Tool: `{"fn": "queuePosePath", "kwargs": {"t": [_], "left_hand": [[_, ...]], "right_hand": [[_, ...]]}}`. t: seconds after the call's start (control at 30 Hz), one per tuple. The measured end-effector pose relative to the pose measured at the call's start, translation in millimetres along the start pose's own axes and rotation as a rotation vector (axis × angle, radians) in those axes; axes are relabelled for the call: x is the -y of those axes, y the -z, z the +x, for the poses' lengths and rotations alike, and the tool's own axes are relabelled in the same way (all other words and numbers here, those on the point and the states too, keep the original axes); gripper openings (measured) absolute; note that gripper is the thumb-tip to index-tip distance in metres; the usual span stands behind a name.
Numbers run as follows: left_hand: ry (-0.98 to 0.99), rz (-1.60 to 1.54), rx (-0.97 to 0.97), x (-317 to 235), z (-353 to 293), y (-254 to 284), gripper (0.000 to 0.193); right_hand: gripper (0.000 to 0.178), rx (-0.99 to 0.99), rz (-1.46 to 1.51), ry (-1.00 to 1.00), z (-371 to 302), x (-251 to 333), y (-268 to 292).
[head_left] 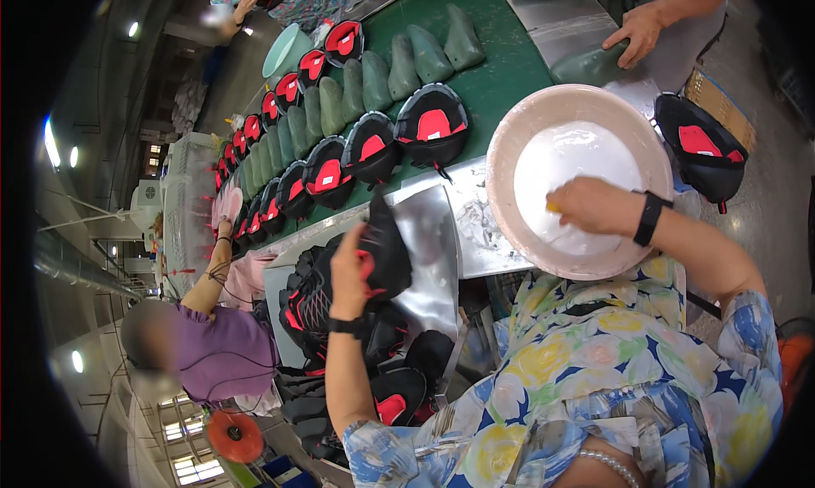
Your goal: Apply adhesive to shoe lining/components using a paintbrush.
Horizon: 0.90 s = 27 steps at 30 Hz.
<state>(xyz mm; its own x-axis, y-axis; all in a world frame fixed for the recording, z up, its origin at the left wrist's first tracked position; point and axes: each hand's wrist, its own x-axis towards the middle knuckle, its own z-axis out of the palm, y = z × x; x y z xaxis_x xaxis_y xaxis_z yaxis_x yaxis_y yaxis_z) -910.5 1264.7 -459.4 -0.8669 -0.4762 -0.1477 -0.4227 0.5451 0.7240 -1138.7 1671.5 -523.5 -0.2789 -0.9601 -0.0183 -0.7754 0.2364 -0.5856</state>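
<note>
My left hand (346,274) is closed around a black shoe upper (389,249) with red lining, holding it up above a pile of similar uppers (307,305). To the right, my right hand (594,204) is closed over a pale pink basin (503,191) that holds white liquid (579,153). A small yellow thing (553,207) pokes out of the fingers of that hand; the rest of it is hidden, so its kind does not show.
Rows of black-and-red uppers (433,127) and green shoe lasts (375,81) line the green table (501,47). Another upper (700,148) lies right of the basin. At the upper right, a co-worker's hand (638,34) touches a green last (590,64). A person in purple (225,352) works at left.
</note>
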Motion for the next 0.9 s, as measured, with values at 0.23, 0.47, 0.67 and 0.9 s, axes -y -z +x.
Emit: {"fn": "queuePosePath", "kwargs": {"t": [0.23,0.47,0.67,0.9], "left_hand": [[-0.354,-0.12,0.002,-25,52,4,0.061],[-0.019,-0.48,0.285,-107,52,-74,0.053],[-0.085,-0.914,0.001,-159,17,-116,0.026],[-0.298,-0.904,-0.357,-146,23,-164,0.058]], "right_hand": [[0.022,-0.456,0.305,-0.091,-8,0,83],[0.024,-0.623,0.44,0.247,7,19,117],[0.038,-0.748,0.315,-0.063,-21,13,110],[0.042,-0.829,0.652,-0.333,-19,28,76]]}}
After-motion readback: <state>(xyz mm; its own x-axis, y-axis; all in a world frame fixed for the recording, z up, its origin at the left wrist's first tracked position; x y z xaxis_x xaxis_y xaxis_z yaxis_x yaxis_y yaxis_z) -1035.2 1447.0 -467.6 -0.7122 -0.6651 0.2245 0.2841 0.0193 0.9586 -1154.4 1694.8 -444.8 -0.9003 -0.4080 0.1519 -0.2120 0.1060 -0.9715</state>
